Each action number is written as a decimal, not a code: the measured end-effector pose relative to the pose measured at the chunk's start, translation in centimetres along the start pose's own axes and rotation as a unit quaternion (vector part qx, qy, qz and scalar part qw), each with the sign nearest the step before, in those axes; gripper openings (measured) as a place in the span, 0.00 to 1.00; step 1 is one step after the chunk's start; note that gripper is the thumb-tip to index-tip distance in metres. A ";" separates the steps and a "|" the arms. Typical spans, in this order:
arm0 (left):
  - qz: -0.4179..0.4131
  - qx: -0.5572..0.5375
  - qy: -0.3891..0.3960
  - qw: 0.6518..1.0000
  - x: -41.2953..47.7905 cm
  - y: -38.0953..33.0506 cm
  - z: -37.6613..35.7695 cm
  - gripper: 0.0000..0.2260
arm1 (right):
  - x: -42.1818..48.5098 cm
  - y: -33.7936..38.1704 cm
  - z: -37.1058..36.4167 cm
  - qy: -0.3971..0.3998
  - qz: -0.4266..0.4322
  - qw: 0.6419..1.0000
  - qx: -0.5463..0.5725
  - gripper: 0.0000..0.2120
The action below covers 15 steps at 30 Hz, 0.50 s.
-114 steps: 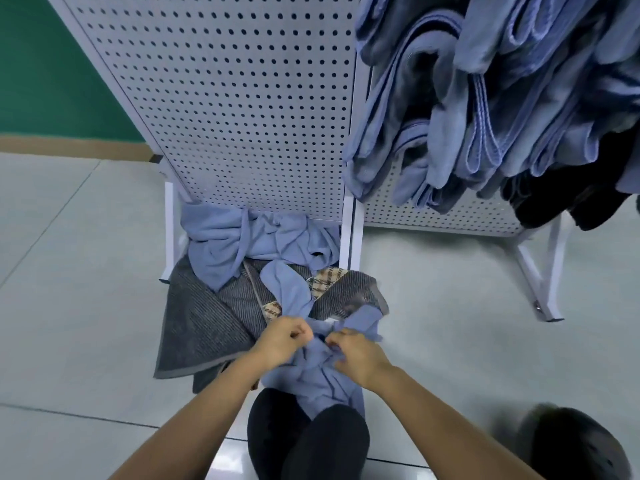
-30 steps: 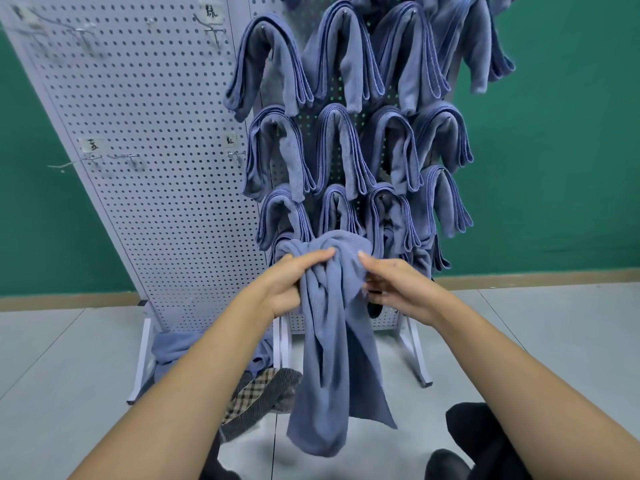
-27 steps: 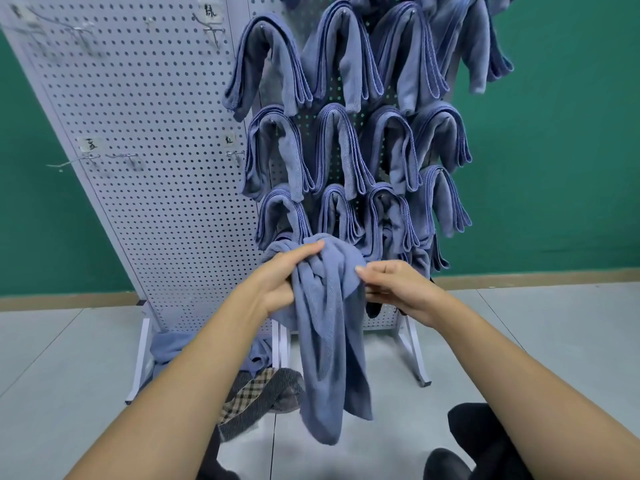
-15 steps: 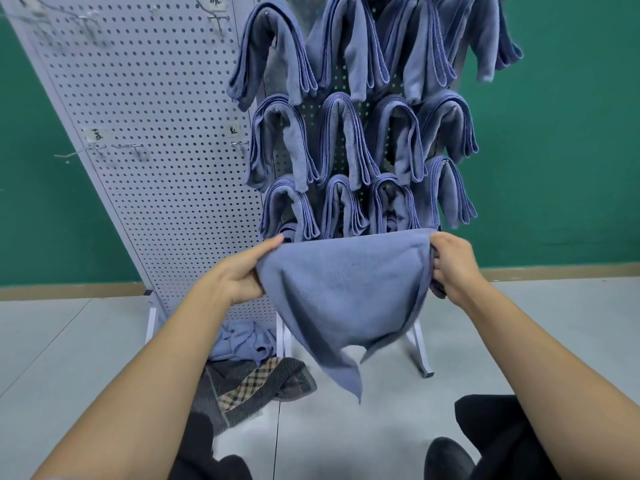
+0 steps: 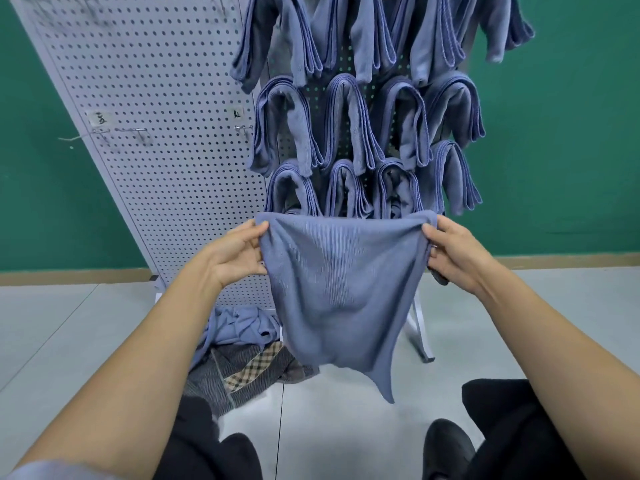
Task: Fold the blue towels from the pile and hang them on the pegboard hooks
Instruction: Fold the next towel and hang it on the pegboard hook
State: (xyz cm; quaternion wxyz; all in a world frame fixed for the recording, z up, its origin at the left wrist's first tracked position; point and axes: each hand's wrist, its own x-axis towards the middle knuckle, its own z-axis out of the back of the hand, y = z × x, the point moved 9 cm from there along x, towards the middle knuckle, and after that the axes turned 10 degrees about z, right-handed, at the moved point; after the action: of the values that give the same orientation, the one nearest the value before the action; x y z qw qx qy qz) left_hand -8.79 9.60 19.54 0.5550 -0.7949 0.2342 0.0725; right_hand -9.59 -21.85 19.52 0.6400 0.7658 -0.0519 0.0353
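Observation:
I hold a blue towel (image 5: 341, 289) spread out in front of me at chest height. My left hand (image 5: 235, 256) pinches its upper left corner and my right hand (image 5: 453, 254) pinches its upper right corner. The cloth sags between them and tapers to a point lower right. Behind it stands the white pegboard (image 5: 166, 133). Several folded blue towels (image 5: 349, 123) hang in rows on its right panel. The pile (image 5: 239, 327) of remaining blue towels lies on the floor at the board's foot.
Bare hooks (image 5: 135, 131) with small labels stick out of the left panel. A grey cloth with a plaid trim (image 5: 242, 375) lies under the pile. The board's white leg (image 5: 420, 330) stands on the grey floor, a green wall behind. My dark trousers and shoes show below.
The towel went from a bunched bundle between my hands to a spread sheet. My hands moved apart to its top corners, and the view shifted slightly closer to the board.

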 end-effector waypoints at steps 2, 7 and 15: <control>0.037 0.008 0.002 0.999 0.1 0.8 0.1 0.05 | -0.3 -2.0 -0.2 0.023 -0.062 0.997 -0.030 0.06; 0.046 -0.063 -0.039 0.996 0.2 1.3 0.2 0.06 | -0.4 -2.3 0.0 -0.005 -0.076 0.997 0.018 0.09; 0.028 0.094 -0.132 0.986 0.3 0.6 3.1 0.03 | -0.8 -1.9 3.2 -0.028 -0.107 0.967 -0.231 0.09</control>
State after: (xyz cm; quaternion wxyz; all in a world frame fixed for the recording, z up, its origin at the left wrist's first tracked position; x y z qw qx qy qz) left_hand -8.32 12.21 17.79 0.6511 -0.7158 0.1865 0.1701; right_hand -10.14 -24.62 16.99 0.7981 0.5987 0.0056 -0.0680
